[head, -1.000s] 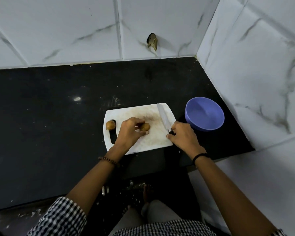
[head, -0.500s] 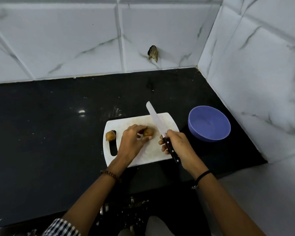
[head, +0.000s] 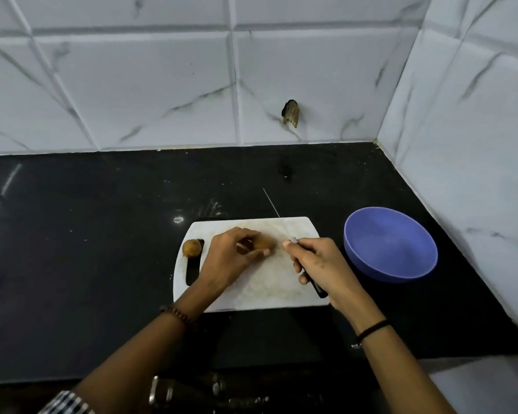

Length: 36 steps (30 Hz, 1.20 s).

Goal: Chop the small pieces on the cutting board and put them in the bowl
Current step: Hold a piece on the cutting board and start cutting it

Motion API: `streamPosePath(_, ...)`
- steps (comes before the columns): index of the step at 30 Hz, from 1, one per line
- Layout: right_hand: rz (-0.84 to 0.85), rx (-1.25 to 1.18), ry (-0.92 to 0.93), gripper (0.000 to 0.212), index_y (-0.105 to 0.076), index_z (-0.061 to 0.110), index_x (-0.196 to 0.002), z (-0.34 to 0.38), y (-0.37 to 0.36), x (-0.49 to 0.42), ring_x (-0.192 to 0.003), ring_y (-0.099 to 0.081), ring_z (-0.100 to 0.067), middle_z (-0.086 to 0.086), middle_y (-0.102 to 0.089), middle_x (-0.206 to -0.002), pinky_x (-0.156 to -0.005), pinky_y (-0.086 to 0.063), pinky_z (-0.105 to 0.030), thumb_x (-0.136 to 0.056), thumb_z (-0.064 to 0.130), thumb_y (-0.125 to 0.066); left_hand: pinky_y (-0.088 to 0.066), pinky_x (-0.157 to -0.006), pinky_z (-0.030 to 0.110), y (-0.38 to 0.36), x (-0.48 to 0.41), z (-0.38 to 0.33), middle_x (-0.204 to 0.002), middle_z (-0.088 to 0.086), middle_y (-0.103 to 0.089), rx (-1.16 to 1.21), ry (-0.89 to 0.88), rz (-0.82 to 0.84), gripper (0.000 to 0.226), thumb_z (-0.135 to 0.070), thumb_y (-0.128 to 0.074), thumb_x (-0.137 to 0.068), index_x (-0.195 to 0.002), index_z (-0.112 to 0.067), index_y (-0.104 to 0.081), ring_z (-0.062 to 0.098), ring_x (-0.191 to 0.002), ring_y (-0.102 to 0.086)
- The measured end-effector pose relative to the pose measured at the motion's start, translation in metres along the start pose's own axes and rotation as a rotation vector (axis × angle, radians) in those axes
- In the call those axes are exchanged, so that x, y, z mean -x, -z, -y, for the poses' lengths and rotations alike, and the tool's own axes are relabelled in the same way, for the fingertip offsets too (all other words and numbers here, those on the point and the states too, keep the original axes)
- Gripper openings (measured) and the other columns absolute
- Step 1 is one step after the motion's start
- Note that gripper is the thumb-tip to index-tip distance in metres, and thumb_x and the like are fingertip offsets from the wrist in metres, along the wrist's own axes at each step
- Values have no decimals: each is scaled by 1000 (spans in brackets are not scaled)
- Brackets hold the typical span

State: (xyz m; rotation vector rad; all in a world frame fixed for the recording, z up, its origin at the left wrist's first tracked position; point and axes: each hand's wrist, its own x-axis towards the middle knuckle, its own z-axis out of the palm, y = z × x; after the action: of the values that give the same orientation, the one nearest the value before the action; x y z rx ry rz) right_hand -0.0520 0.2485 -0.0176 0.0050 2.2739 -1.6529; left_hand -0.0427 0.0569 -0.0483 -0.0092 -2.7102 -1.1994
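Your left hand pinches a brown piece; your right hand grips the knife, tip beyond the cutting board's upper edge.

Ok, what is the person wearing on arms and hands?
The left hand and right hand are bare, no gloves. A brown bead bracelet sits on the left wrist, a thin black band on the right. A checked sleeve covers the left upper arm; forearms are bare.
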Motion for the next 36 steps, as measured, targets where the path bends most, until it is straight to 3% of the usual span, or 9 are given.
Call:
streamPosePath(4, 40, 75, 19, 40, -71, 13, -87, -9, 2, -2, -58, -60, -17, -3, -65, -68, -59, -48, -37, -95, 48, -54, -49, -78, 8, 2, 1, 4, -104, -12, -71, -13, 3, 21, 45, -38, -80, -78, -120, -25, -70, 1, -90, -64)
streamPosePath(9, -38, 169, 122, 40, -67, 14, -86, -16, -8, -7, -53, -55, -8, 2, -66, -67, -49, -43, -23, -103, 41, -43, -44, -77, 0, 1, 0, 13, -91, -26, -65, -6, -55, 39, 39, -33, -78, -82, -119, -28, -70, -12, -87, -62)
streamPosePath(13, -158, 315, 281, 39, -66, 17, -82, -25, -24, -11, -60, -59, -12, 3, -69, -69, -63, -53, -39, -102, 40, -41, -45, -79, 3, -3, 3, 22, -90, -26, -65, -26, -139, 13, 31, -32, -76, -84, -115, -30, -72, -11, -87, -63)
streamPosePath(18, -243, 385, 372, 40, -66, 17, -78, -35, -32, -7, -64, -61, -14, 3, -69, -67, -70, -55, -42, -101, 39, -42, -41, -74, -3, -6, 0, 28, -104, -14, -71, -114, -211, -27, 40, -39, -75, -84, -121, -26, -69, -13, -81, -62)
streamPosePath(22, -248, 388, 395, 41, -68, 14, -82, -39, -29, 2, -62, -62, -18, -1, -70, -70, -63, -56, -40, -99, 44, -46, -47, -77, 4, -9, 6, 27, -95, -16, -72, -80, -218, -53, 35, -40, -75, -83, -115, -28, -72, -12, -84, -64)
streamPosePath(25, -257, 455, 440, 38, -69, 12, -86, -40, -27, 6, -70, -66, -22, -2, -71, -76, -69, -58, -44, -96, 44, -51, -50, -79, 11, -13, 10, 27, -90, -17, -73, -51, -229, -103, 29, -40, -77, -81, -108, -29, -74, -12, -84, -64)
streamPosePath(33, -316, 630, 451, 38, -71, 8, -89, -42, -25, 16, -71, -65, -16, -3, -70, -76, -68, -53, -36, -95, 42, -55, -56, -84, 24, -17, 8, 33, -88, -14, -74, -16, -260, -154, 31, -40, -82, -75, -101, -25, -76, -7, -82, -67)
streamPosePath(36, -346, 694, 459, 36, -70, 10, -90, -42, -28, 18, -67, -62, -17, -2, -66, -76, -62, -51, -34, -95, 42, -55, -55, -83, 20, -18, 7, 34, -88, -15, -74, 4, -264, -144, 29, -40, -81, -76, -102, -26, -76, -8, -83, -66)
